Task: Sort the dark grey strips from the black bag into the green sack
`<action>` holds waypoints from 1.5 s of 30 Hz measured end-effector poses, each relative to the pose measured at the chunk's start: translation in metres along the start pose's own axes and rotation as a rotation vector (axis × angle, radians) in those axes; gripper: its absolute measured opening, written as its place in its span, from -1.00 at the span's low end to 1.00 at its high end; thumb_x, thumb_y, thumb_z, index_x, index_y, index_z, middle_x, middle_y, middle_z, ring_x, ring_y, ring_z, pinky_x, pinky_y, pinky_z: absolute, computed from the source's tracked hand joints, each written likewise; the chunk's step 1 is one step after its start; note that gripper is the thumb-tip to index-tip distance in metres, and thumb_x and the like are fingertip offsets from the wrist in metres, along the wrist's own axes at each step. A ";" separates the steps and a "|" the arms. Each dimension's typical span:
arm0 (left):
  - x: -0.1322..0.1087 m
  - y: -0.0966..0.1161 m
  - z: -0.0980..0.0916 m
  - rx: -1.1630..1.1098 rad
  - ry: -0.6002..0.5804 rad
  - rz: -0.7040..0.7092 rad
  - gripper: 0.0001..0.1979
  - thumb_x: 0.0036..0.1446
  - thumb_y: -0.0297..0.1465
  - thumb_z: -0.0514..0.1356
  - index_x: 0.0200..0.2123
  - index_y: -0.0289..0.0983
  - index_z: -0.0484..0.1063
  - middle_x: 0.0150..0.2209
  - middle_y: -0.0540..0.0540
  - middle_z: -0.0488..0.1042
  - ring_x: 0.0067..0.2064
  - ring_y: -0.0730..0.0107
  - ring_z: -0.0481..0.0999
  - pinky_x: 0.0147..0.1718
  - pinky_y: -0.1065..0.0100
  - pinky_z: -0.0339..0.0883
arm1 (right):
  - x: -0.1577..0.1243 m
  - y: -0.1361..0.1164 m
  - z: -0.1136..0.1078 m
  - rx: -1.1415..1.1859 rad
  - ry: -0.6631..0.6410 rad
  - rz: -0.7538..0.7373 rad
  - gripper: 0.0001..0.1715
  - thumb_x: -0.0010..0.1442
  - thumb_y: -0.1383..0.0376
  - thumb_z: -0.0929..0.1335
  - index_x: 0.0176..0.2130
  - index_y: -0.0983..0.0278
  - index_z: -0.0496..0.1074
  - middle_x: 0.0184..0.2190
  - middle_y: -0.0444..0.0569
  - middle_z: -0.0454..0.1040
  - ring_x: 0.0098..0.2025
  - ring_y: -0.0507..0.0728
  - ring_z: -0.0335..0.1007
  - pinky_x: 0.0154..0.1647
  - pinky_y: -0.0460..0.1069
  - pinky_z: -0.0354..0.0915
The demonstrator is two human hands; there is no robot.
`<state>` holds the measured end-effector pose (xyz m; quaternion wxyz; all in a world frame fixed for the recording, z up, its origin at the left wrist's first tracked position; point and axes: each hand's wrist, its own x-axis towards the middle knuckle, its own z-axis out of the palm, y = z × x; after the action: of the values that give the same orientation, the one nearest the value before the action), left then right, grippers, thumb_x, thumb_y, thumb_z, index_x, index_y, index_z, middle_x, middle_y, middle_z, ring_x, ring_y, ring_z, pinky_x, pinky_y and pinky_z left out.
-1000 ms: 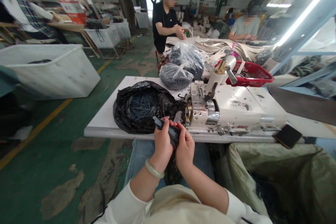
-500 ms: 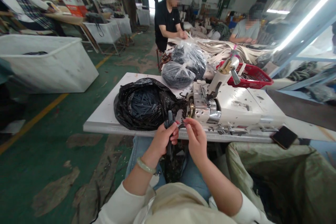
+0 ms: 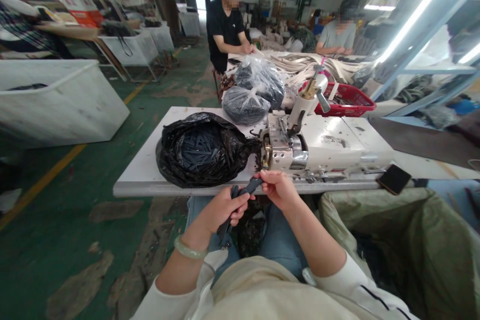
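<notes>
My left hand [image 3: 222, 209] is closed round a bunch of dark straps [image 3: 226, 225] that hangs down over my lap. My right hand [image 3: 278, 188] pinches the upper end of one dark strap [image 3: 251, 188] just below the table's front edge, close to the white sewing machine [image 3: 318, 147]. An open black plastic bag [image 3: 200, 151] full of dark straps lies on the white table [image 3: 144, 172] left of the machine. More dark pieces lie in my lap between my knees.
Two clear bags of dark pieces [image 3: 252, 91] and a red basket [image 3: 348, 101] stand behind the machine. A phone [image 3: 394, 179] lies at the table's front right. A green sack [image 3: 405, 240] gapes at my right. A white bin [image 3: 60, 102] stands left. Other people work at tables beyond.
My left hand has dropped lower with the bunch of straps. My right hand parted from it and now draws one strap up toward the machine.
</notes>
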<state>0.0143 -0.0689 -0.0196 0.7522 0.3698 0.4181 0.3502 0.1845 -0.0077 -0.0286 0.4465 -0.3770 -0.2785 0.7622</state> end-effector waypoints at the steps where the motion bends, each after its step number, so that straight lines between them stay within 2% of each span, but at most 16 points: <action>1: 0.000 0.000 -0.001 -0.009 0.016 0.007 -0.69 0.05 -0.18 0.24 -0.27 -0.31 0.38 -0.61 0.13 0.16 -0.69 0.66 0.04 -0.75 0.57 -0.06 | -0.003 -0.003 -0.001 0.029 0.038 -0.032 -0.81 -0.11 0.30 0.51 -0.49 0.40 0.53 -0.69 -0.11 0.38 -0.69 -0.09 0.18 -0.72 -0.20 0.23; 8: 0.006 0.007 0.001 -0.228 0.337 0.268 -0.74 0.00 -0.26 0.29 -0.34 -0.33 0.38 -0.64 0.18 0.08 -0.68 0.71 0.00 -0.74 0.61 -0.07 | -0.027 -0.014 0.000 0.178 0.260 -0.309 -0.78 -0.16 0.27 0.54 -0.49 0.35 0.53 -0.63 -0.17 0.37 -0.63 -0.11 0.24 -0.62 -0.24 0.32; 14: 0.009 0.008 0.014 -0.247 0.318 0.317 -0.72 -0.06 -0.29 0.34 -0.33 -0.31 0.38 -0.68 0.20 0.05 -0.69 0.71 0.00 -0.73 0.60 -0.07 | -0.031 -0.006 -0.002 0.228 0.265 -0.290 -0.78 -0.16 0.27 0.55 -0.48 0.34 0.52 -0.62 -0.17 0.38 -0.62 -0.11 0.25 -0.61 -0.23 0.33; 18: 0.014 0.006 0.019 -0.213 0.396 0.366 -0.73 -0.07 -0.31 0.34 -0.39 -0.28 0.32 -0.71 0.21 0.07 -0.70 0.69 0.01 -0.74 0.58 -0.06 | -0.031 -0.002 -0.008 0.220 0.245 -0.277 -0.80 -0.11 0.28 0.53 -0.48 0.34 0.51 -0.58 -0.15 0.41 -0.62 -0.12 0.25 -0.60 -0.23 0.35; 20: 0.015 0.006 0.018 -0.161 0.423 0.415 -0.76 -0.04 -0.32 0.33 -0.40 -0.28 0.32 -0.72 0.21 0.08 -0.71 0.68 0.02 -0.74 0.56 -0.04 | -0.031 -0.002 -0.015 0.189 0.142 -0.233 -0.83 -0.06 0.30 0.50 -0.49 0.34 0.48 -0.52 -0.13 0.44 -0.62 -0.12 0.26 -0.62 -0.22 0.34; 21: 0.014 0.007 0.017 -0.118 0.429 0.436 -0.77 -0.03 -0.32 0.32 -0.41 -0.28 0.32 -0.73 0.20 0.09 -0.72 0.67 0.03 -0.75 0.55 -0.04 | -0.031 -0.003 -0.019 0.161 0.040 -0.167 -0.86 -0.04 0.31 0.47 -0.47 0.34 0.47 -0.50 -0.12 0.44 -0.61 -0.10 0.28 -0.63 -0.21 0.34; 23: 0.013 0.009 0.014 -0.008 0.423 0.443 -0.78 -0.01 -0.32 0.31 -0.41 -0.29 0.33 -0.74 0.20 0.09 -0.73 0.66 0.05 -0.75 0.54 -0.05 | -0.030 -0.005 -0.027 0.100 -0.231 0.063 -0.85 0.02 0.30 0.41 -0.36 0.35 0.48 -0.46 -0.09 0.45 -0.57 -0.04 0.34 -0.64 -0.17 0.34; 25: 0.013 0.011 0.014 0.102 0.406 0.402 -0.78 0.00 -0.31 0.30 -0.41 -0.30 0.34 -0.74 0.19 0.11 -0.73 0.65 0.07 -0.76 0.54 -0.05 | -0.028 -0.005 -0.034 0.084 -0.470 0.340 -0.69 0.11 0.23 0.33 -0.20 0.40 0.46 -0.48 -0.06 0.42 -0.56 -0.01 0.35 -0.67 -0.17 0.29; 27: 0.013 0.013 0.015 0.181 0.401 0.345 -0.76 -0.02 -0.29 0.31 -0.41 -0.30 0.34 -0.73 0.18 0.12 -0.73 0.65 0.08 -0.77 0.54 -0.05 | -0.025 -0.004 -0.036 0.133 -0.612 0.531 -0.55 0.22 0.15 0.24 -0.11 0.46 0.42 -0.59 -0.13 0.33 -0.68 -0.07 0.19 -0.77 -0.22 0.11; 30: 0.017 0.015 0.018 0.228 0.398 0.273 -0.72 -0.06 -0.26 0.33 -0.43 -0.30 0.32 -0.73 0.19 0.10 -0.73 0.65 0.08 -0.77 0.54 -0.06 | -0.023 0.001 -0.035 0.194 -0.660 0.572 -0.65 0.25 0.17 0.24 -0.21 0.42 0.42 -0.71 -0.30 0.08 -0.78 -0.15 -0.20 -0.83 -0.24 -0.21; 32: 0.020 0.016 0.018 0.189 0.414 0.244 -0.70 -0.07 -0.24 0.34 -0.41 -0.30 0.32 -0.73 0.20 0.08 -0.73 0.66 0.06 -0.77 0.55 -0.08 | -0.021 0.003 -0.035 0.130 -0.565 0.424 -0.76 0.21 0.21 0.31 -0.32 0.38 0.39 -0.72 -0.32 0.05 -0.77 -0.16 -0.23 -0.80 -0.23 -0.24; 33: 0.022 0.016 0.017 0.151 0.431 0.237 -0.69 -0.07 -0.24 0.34 -0.40 -0.31 0.32 -0.73 0.20 0.07 -0.73 0.66 0.04 -0.77 0.55 -0.09 | -0.019 0.002 -0.037 0.062 -0.461 0.287 -0.76 0.19 0.20 0.33 -0.36 0.36 0.38 -0.72 -0.31 0.08 -0.76 -0.15 -0.18 -0.78 -0.22 -0.21; 36: 0.026 0.015 0.010 0.015 0.444 0.220 -0.66 -0.06 -0.19 0.33 -0.42 -0.33 0.33 -0.73 0.21 0.05 -0.72 0.69 -0.01 -0.77 0.57 -0.10 | -0.004 -0.009 -0.047 -0.203 -0.028 -0.186 -0.66 0.16 0.11 0.34 -0.41 0.35 0.37 -0.75 -0.27 0.16 -0.75 -0.13 -0.05 -0.76 -0.20 -0.16; 38: 0.028 0.015 0.005 -0.065 0.396 0.202 -0.64 -0.03 -0.15 0.30 -0.43 -0.34 0.33 -0.70 0.20 0.07 -0.72 0.71 -0.03 -0.77 0.58 -0.10 | 0.010 -0.021 -0.057 -0.323 0.183 -0.354 -0.62 0.13 0.06 0.33 -0.44 0.34 0.37 -0.80 -0.28 0.15 -0.78 -0.11 -0.05 -0.77 -0.18 -0.18; 41: 0.031 0.015 0.003 -0.146 0.347 0.180 -0.65 0.00 -0.14 0.27 -0.38 -0.34 0.35 -0.68 0.18 0.11 -0.71 0.72 -0.04 -0.78 0.60 -0.10 | 0.030 -0.036 -0.067 -0.343 0.274 -0.354 -0.61 0.07 0.03 0.34 -0.50 0.31 0.34 -0.85 -0.29 0.12 -0.82 -0.10 -0.10 -0.80 -0.15 -0.23; 45: 0.033 0.015 0.004 -0.166 0.385 0.186 -0.70 0.01 -0.21 0.28 -0.31 -0.32 0.38 -0.67 0.15 0.18 -0.71 0.70 0.00 -0.78 0.60 -0.09 | 0.043 -0.043 -0.065 -0.227 0.311 -0.299 -0.64 -0.01 0.06 0.36 -0.55 0.30 0.31 -0.89 -0.31 0.08 -0.85 -0.11 -0.17 -0.83 -0.15 -0.29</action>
<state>0.0276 -0.0353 -0.0179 0.6510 0.2698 0.4878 0.5152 0.2445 0.0553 -0.0461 0.5467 -0.4923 -0.3432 0.5839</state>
